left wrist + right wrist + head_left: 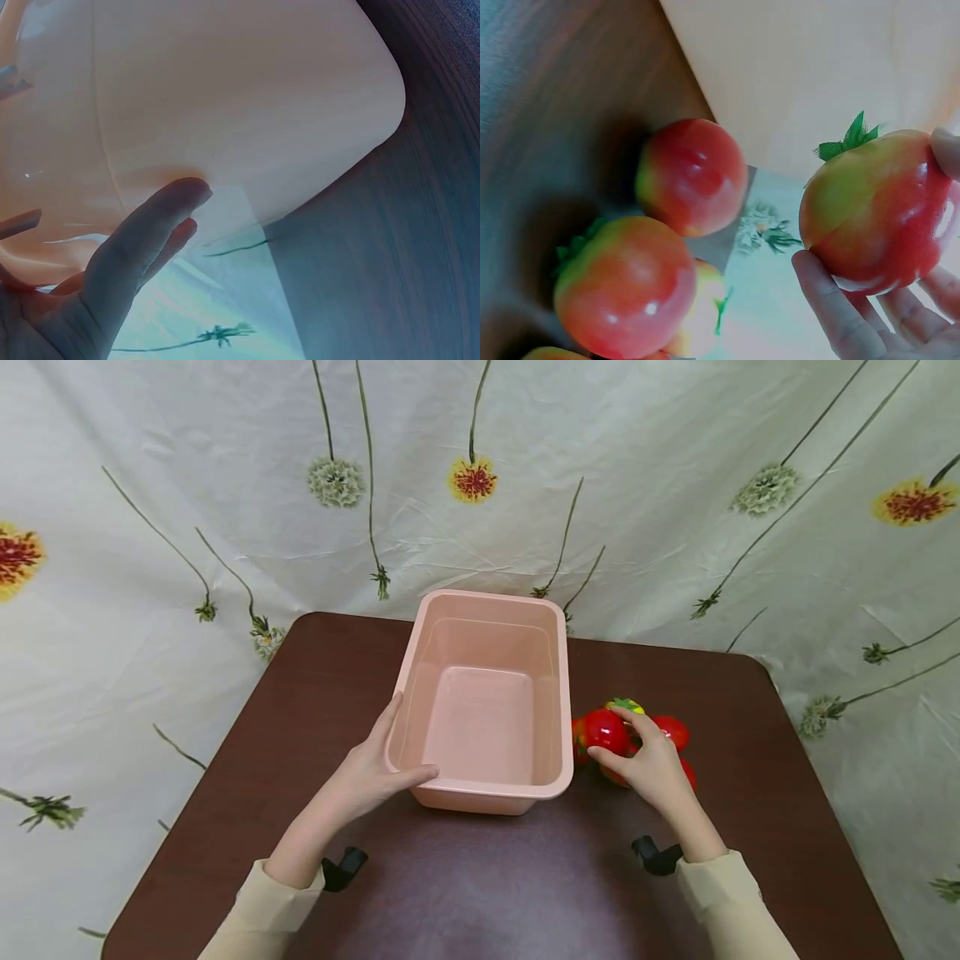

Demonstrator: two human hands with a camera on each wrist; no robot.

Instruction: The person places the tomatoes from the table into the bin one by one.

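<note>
A pink plastic basin (477, 727) stands on the table with nothing inside it. My left hand (369, 777) holds its near left corner; the thumb lies over the near rim and the fingers lie along the outer left wall, as the left wrist view also shows. To the right of the basin, my right hand (651, 768) grips a shiny red tomato (877, 210) with a green leafy top, between thumb and fingers. This tomato is raised over a group of several others, among them a red one (694, 176) and a red-and-yellow one (626, 289). My right hand partly hides the group in the head view.
The dark brown table (495, 893) has its far edge against a pale cloth (660, 560) printed with flowers. Close to the wrists are black pieces, one at the left (345, 868) and one at the right (657, 857). The loose tomatoes lie close to the basin's right wall.
</note>
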